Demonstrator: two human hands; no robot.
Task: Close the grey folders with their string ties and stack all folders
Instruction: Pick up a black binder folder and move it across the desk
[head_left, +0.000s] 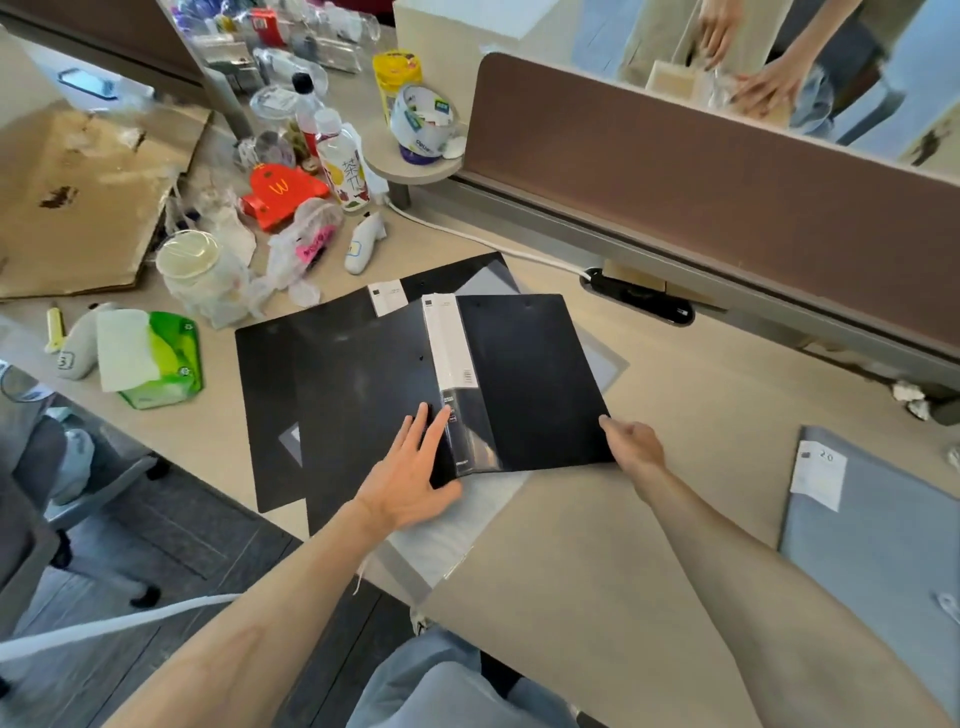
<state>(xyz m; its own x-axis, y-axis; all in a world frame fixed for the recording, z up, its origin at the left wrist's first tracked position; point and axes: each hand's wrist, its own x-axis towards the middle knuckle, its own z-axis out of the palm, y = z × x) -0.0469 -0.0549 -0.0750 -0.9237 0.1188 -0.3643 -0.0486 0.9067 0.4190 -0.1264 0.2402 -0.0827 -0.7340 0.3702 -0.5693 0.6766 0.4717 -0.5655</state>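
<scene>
Black folders lie overlapped in a loose pile in the middle of the desk. The top black folder (535, 379) has a white spine label and sits skewed over a larger black folder (358, 395). Under them a grey folder (602, 358) pokes out at the right and another pale grey sheet-like folder (447, 535) at the near edge. My left hand (410, 467) presses flat, fingers spread, on the black folders by the spine. My right hand (631, 441) grips the top folder's near right corner. A separate grey folder (878, 530) with a white label lies at the right.
Clutter fills the back left: bottles (343, 161), a red box (280, 195), plastic cups, a green tissue pack (156, 358), cardboard (78, 202). A brown divider panel (701, 171) runs along the back. Another person's hands work beyond it. The desk edge falls away at the near left.
</scene>
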